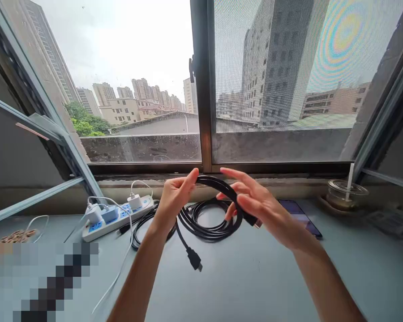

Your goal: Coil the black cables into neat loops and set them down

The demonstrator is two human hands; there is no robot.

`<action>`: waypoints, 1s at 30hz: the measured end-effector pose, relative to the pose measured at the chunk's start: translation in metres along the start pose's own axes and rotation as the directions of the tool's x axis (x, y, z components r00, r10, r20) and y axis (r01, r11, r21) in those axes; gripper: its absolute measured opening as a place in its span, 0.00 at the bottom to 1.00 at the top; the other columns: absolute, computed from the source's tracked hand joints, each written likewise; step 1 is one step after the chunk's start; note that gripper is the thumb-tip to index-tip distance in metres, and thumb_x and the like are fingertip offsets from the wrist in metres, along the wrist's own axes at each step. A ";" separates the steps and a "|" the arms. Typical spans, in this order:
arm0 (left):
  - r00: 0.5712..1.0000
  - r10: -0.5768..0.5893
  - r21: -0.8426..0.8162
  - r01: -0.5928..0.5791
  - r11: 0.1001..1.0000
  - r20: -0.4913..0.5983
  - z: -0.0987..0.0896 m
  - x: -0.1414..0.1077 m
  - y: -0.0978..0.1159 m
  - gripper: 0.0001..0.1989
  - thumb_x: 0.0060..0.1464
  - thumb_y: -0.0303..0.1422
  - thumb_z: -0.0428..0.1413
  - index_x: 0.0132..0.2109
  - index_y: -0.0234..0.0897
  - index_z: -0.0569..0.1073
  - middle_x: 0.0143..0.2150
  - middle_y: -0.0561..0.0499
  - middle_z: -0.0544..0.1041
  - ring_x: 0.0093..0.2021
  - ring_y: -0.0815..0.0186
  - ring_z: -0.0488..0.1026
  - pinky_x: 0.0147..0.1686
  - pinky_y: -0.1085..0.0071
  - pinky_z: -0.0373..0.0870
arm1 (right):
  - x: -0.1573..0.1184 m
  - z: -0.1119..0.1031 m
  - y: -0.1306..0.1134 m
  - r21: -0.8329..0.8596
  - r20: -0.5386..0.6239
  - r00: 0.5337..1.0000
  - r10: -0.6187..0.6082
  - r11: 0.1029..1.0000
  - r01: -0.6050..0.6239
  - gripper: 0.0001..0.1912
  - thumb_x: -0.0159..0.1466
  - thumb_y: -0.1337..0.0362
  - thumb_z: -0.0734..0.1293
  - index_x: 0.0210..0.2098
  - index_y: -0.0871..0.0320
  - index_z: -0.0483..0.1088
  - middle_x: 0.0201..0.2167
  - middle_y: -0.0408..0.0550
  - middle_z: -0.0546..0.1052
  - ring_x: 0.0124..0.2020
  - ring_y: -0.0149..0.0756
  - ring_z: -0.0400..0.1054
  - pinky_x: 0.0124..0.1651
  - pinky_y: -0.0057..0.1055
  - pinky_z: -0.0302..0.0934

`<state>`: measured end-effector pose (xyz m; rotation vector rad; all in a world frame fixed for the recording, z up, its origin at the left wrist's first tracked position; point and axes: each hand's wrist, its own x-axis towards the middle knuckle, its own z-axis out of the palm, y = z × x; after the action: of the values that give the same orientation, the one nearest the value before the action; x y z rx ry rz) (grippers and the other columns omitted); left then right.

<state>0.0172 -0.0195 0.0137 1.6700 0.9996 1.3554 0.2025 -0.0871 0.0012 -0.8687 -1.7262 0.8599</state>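
behind right hand [262, 208], cable [218, 185] end, phone [300, 214] half-hidden

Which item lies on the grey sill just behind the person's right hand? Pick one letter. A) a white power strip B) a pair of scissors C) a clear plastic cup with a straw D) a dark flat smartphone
D: the dark flat smartphone lies on the grey sill right behind the right hand, while the white power strip sits far left and the clear plastic cup far right.

Pixelated patch [43, 281] over the table's [255, 286] left corner
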 end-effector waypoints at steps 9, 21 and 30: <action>0.925 -0.214 0.100 0.192 0.976 0.315 0.009 0.000 -0.012 0.26 0.47 0.55 0.56 0.22 0.35 0.60 0.17 0.62 0.48 0.16 0.79 0.42 0.16 0.76 0.37 | 0.030 0.009 0.052 -0.687 -0.099 0.971 -0.218 0.721 0.092 0.29 0.64 0.74 0.57 0.61 0.44 0.61 0.36 0.41 0.77 0.33 0.33 0.72 0.35 0.26 0.63; 0.948 -0.304 0.502 0.216 0.838 0.099 -0.005 0.022 -0.056 0.18 0.61 0.44 0.42 0.27 0.38 0.62 0.15 0.55 0.67 0.16 0.66 0.68 0.18 0.74 0.63 | 0.050 0.011 0.096 -0.231 -0.339 0.936 0.093 0.956 -0.179 0.25 0.64 0.54 0.57 0.60 0.49 0.61 0.34 0.42 0.76 0.13 0.26 0.62 0.12 0.25 0.57; 0.961 -0.266 0.720 0.240 0.651 -0.080 -0.005 0.035 -0.086 0.09 0.60 0.37 0.50 0.40 0.36 0.66 0.22 0.52 0.72 0.28 0.62 0.74 0.30 0.71 0.66 | 0.062 0.015 0.156 -0.425 -0.206 0.973 0.102 0.886 -0.183 0.23 0.65 0.56 0.59 0.58 0.53 0.67 0.38 0.46 0.80 0.36 0.37 0.74 0.43 0.32 0.65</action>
<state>0.0074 0.0483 -0.0497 1.9809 1.8471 0.7534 0.1977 0.0405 -0.1090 -1.3504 -1.7397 0.4627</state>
